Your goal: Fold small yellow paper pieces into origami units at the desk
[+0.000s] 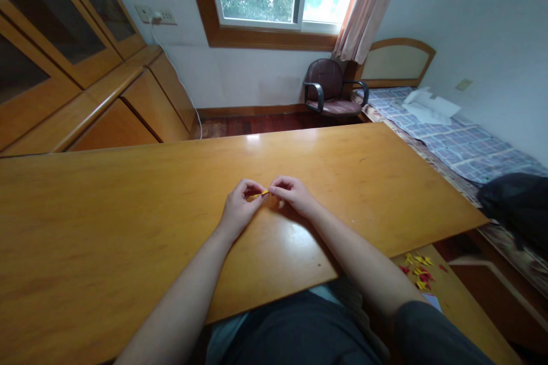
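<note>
Above the middle of the wooden table, my two hands meet at the fingertips. Between them is a small piece of folded yellow paper. My left hand pinches it with thumb and fingers from the left. From the right, my right hand closes its thumb and fingertips on its other end. Most of the piece is covered by the fingers, so its full shape does not show.
On a lower surface at my right lie several small yellow and red folded paper pieces. A brown office chair stands beyond the table. To the right are a bed and a black bag; wooden cabinets line the left.
</note>
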`<state>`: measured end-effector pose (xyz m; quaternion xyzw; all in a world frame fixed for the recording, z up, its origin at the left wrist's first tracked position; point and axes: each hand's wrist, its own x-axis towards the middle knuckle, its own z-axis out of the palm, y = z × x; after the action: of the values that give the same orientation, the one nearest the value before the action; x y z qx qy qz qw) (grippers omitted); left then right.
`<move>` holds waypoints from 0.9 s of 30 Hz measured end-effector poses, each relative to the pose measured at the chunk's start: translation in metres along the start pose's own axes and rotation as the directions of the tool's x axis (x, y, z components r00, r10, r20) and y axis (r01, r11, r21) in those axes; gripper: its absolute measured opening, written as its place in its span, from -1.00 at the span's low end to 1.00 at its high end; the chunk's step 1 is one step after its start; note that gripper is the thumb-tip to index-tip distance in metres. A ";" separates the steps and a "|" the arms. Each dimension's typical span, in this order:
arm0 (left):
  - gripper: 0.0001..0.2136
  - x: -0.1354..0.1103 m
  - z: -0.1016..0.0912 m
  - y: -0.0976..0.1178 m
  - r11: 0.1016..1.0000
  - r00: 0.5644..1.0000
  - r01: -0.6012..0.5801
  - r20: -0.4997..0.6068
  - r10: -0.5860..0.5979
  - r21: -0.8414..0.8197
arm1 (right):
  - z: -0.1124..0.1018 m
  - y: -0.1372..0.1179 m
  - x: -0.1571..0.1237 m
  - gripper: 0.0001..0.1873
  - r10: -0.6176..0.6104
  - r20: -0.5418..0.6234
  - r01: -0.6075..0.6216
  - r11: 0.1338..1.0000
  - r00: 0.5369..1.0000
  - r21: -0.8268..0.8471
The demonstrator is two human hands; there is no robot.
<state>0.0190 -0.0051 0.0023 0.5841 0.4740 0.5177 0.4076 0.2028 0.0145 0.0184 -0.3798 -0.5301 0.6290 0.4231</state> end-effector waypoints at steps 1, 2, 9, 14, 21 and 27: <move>-0.78 0.000 0.000 0.000 1.000 1.000 -0.005 0.005 0.005 -0.002 | 0.001 -0.001 0.000 -0.69 0.006 0.003 -0.006 1.000 1.000 0.016; -0.79 -0.001 0.000 0.001 1.000 1.000 -0.011 0.007 0.011 -0.004 | 0.001 -0.001 0.000 -0.70 0.011 0.001 -0.011 0.999 1.000 0.038; -0.81 -0.002 0.000 0.005 0.999 0.999 -0.046 0.026 0.046 -0.014 | 0.001 0.001 0.003 -0.79 0.116 0.003 -0.112 0.959 0.993 0.260; -0.85 -0.003 0.000 0.005 0.997 0.997 -0.069 0.039 0.068 0.016 | 0.002 0.001 0.004 -0.83 0.179 -0.004 -0.169 0.936 0.984 0.308; -0.89 -0.003 -0.002 0.000 0.993 0.994 -0.103 0.043 0.100 0.055 | 0.004 0.003 0.004 -0.81 0.165 -0.009 -0.156 0.946 0.986 0.285; -0.93 -0.004 -0.005 0.002 0.973 0.987 -0.151 0.081 0.139 0.173 | 0.003 0.005 0.006 -0.87 0.145 -0.027 -0.129 0.939 0.989 0.318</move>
<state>0.0143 -0.0094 0.0043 0.6688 0.4602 0.4812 0.3307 0.1973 0.0182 0.0136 -0.3592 -0.3844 0.7237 0.4466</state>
